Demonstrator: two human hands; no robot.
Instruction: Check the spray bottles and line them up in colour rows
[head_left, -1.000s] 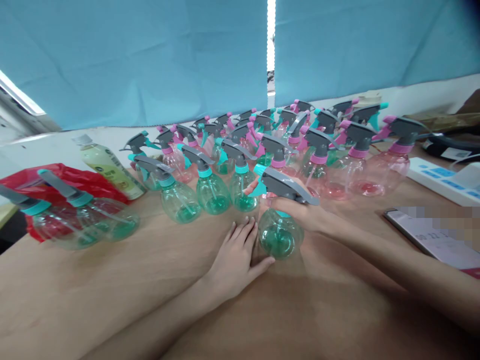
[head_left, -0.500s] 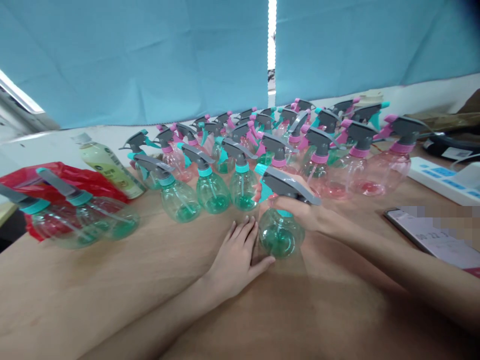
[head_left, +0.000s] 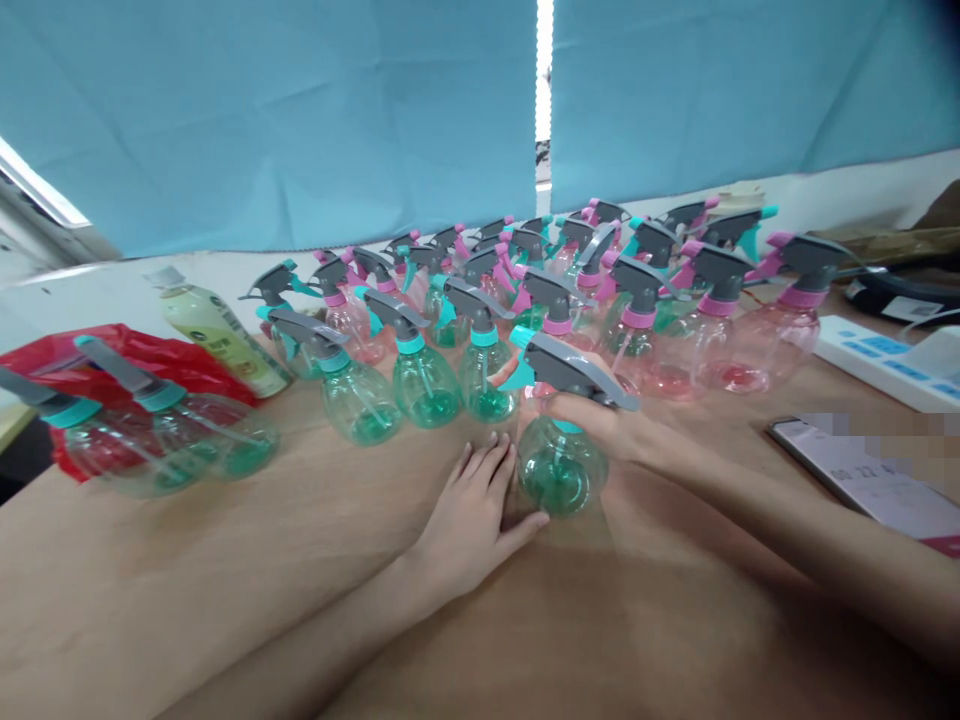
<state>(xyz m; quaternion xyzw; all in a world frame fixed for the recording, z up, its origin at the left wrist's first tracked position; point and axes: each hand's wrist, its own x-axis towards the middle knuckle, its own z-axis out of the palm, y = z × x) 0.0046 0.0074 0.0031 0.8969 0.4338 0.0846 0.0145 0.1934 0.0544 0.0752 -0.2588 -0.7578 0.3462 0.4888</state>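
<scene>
In the head view, a green clear spray bottle (head_left: 561,475) with a grey head and turquoise collar stands upright on the wooden table (head_left: 300,560). My right hand (head_left: 592,415) is wrapped round its neck from the right, and a fingertip shows by the turquoise trigger. The bottle's head hides part of that hand. Flat on the table to the left lies my left hand (head_left: 472,520), fingers stretched out and the thumb close to the bottle's base. Just beyond stand three similar bottles, the nearest being a green spray bottle (head_left: 489,375).
Many pink and green spray bottles crowd the back, among them a pink bottle (head_left: 772,335). To the left, two green bottles stand before a red plastic bag (head_left: 217,370) and a pale green labelled bottle (head_left: 217,325). A phone (head_left: 862,475) and a white power strip (head_left: 877,360) lie right.
The turquoise trigger on the held bottle has swung outward to the left, and the right hand's finger there has straightened. My left hand has stayed in place.
</scene>
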